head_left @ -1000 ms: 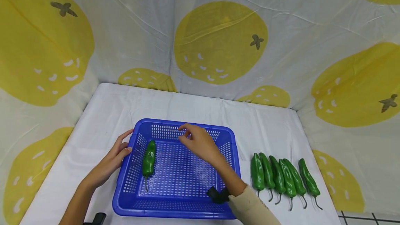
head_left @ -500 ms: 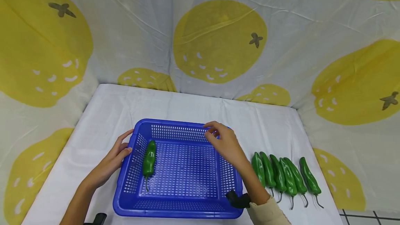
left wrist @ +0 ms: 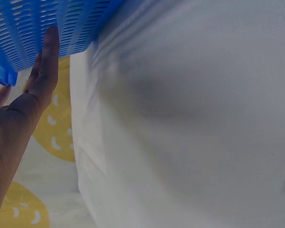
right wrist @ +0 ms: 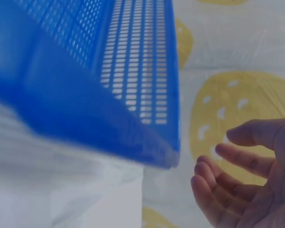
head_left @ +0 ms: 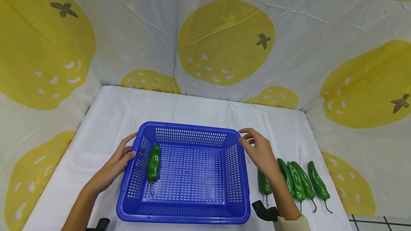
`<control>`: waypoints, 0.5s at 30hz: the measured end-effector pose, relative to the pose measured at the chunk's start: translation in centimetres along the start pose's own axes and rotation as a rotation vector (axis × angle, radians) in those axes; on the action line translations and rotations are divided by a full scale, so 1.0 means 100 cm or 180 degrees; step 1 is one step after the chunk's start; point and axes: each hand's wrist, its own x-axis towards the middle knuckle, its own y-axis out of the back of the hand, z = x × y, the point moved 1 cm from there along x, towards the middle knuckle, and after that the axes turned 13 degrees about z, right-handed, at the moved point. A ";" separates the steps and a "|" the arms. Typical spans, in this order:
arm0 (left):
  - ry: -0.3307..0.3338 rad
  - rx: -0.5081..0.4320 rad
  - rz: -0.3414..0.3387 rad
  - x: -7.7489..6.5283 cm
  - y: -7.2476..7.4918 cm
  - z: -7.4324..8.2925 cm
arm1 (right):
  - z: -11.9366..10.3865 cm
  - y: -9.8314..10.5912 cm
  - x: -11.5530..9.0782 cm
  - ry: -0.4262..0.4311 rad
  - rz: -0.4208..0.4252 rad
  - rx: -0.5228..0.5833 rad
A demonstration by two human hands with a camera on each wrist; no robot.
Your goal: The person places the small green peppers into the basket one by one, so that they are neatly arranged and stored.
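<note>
My left hand (head_left: 117, 158) rests against the left side of a blue plastic basket (head_left: 199, 219). In the left wrist view its fingers (left wrist: 50, 57) reach straight along the slotted outer wall. Inside the basket, by its left wall, lies one green chili pepper (head_left: 153, 162), stem toward me. My right hand (head_left: 258, 149) hovers just off the basket's upper right corner with nothing in it. In the right wrist view, loosely bent fingers (right wrist: 237, 183) show apart from the basket wall (right wrist: 133, 71).
Several green chili peppers (head_left: 297, 183) lie in a row on the white tablecloth (head_left: 179, 108) right of the basket, partly behind my right forearm. A curtain printed with yellow fruit (head_left: 226, 42) hangs behind the table. Dark wrist mounts (head_left: 264, 211) stick out near my wrists.
My right hand has moved right, from over the basket to just outside its right rim, the forearm now crossing the pepper row. My left hand and the pepper inside have stayed put.
</note>
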 end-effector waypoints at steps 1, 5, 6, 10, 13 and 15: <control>-0.0003 -0.0001 0.0002 0.000 0.000 0.000 | 0.003 0.002 -0.001 -0.0027 0.0017 -0.0045; -0.0002 -0.0003 0.0004 0.000 0.000 0.000 | 0.016 0.008 -0.005 -0.0098 0.0052 -0.0146; -0.0003 0.0000 0.0005 0.000 0.000 0.000 | 0.020 0.009 -0.006 -0.0114 0.0056 -0.0169; -0.0005 -0.0006 0.0004 0.000 0.000 -0.001 | 0.034 0.014 -0.010 -0.0235 0.0065 -0.0241; -0.0027 -0.0022 -0.0004 0.000 0.000 0.000 | 0.044 0.017 -0.014 -0.0383 0.0033 -0.0300; -0.0037 -0.0029 -0.0007 0.000 0.000 0.000 | 0.050 0.017 -0.017 -0.0489 0.0005 -0.0353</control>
